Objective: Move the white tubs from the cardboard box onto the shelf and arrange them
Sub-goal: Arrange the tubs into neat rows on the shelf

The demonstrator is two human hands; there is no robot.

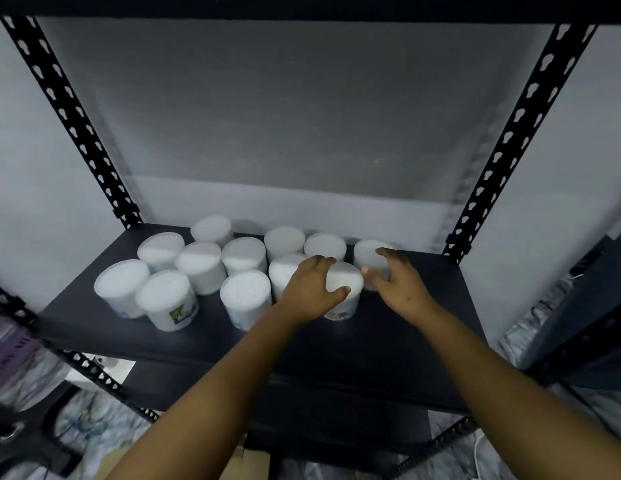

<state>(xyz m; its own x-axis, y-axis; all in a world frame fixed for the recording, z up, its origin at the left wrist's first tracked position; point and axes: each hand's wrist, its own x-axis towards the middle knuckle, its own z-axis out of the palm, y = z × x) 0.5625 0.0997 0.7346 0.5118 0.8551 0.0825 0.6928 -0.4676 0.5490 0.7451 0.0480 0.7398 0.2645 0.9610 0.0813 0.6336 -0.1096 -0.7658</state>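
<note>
Several white tubs stand upright in loose rows on the black shelf (388, 337), from the front left tub (122, 285) to the back row (212, 230). My left hand (311, 289) is wrapped around a front tub (345, 282) with a printed label, thumb on its near side. My right hand (399, 282) rests against the rightmost tub (369, 258), fingers curled over its top and side. The cardboard box shows only as a brown sliver (253, 462) at the bottom between my forearms.
Black perforated shelf posts rise at the left (70, 116) and right (520, 133). A grey wall backs the shelf. The shelf's right part and front strip carry no tubs. A lower shelf (337, 420) sits below, with clutter on the floor at the left.
</note>
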